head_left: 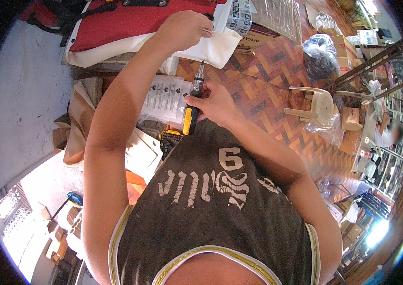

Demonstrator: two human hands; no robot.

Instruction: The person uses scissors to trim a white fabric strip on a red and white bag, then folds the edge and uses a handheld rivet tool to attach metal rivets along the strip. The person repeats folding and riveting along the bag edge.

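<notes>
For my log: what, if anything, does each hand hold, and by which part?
Right hand: a screwdriver, by its handle, toward the shaft. Left hand: by the white sheet; whether it grips anything cannot be told.

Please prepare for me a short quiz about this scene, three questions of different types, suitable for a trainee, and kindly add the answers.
1. What does the right grip hold?
A) a hammer
B) a black-and-yellow screwdriver
C) a pair of scissors

2. True or false: the left grip is farther from the dark sleeveless jersey than the right grip is.

3. Fill in: the brown floor shows a ______ pattern.

Key: 1. B; 2. True; 3. zigzag
</notes>
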